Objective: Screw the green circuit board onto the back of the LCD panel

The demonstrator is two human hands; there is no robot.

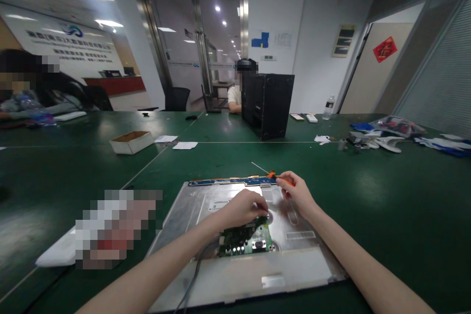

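Note:
A metal display panel point(184, 235) lies flat on the table before me, its back facing up. Mounted on it is a green circuit board point(245, 243) with ports along the near edge; a blue circuit strip point(217, 182) runs along the far edge. My left hand point(246, 206) is over the green board, fingers pinched together at its far right part; what they hold, if anything, is hidden. Gripped in my right hand point(298, 191) is a screwdriver point(283, 179) with an orange and black handle. Its shaft points up and left, away from the panel.
Dark cables point(195, 274) trail from the board toward me. Beyond the panel stand a black computer case point(268, 105) and an open white box point(132, 144). Assorted parts and bags point(382, 140) lie at right. Two other people sit across the table point(368, 181).

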